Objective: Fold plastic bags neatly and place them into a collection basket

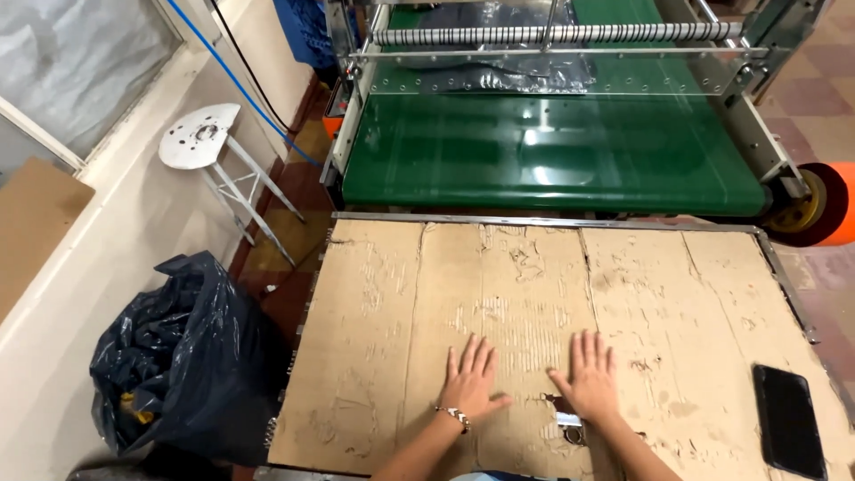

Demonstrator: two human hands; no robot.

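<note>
Resting flat, palms down, on the worn cardboard sheet [534, 294] covering the table: left hand [469, 381] and right hand [588, 379], side by side near the sheet's near edge, close together but not touching. Spreading fingers wide on both, gripping nothing, only pressing against the torn, peeling surface of the cardboard. Wearing a metal bracelet [457, 416] at the left wrist. Lying just under the heel of the right hand, on the cardboard, a small object with a pale label and dark metal parts [567, 426], too small to identify. Sitting on the cardboard's near right corner, well apart from the right hand, a black phone [788, 420], face up with a dark screen. Running along the far edge of the cardboard, a metal table rim, and beyond it a green conveyor belt [543, 151] in a metal frame with a clear guard panel and a roller above. Standing off the cardboard's left side on the floor, a stuffed black rubbish bag [174, 356]; further back on that side, a white stool [203, 135] by the wall. Showing beyond the cardboard's far right corner, an orange roll [824, 205].
</note>
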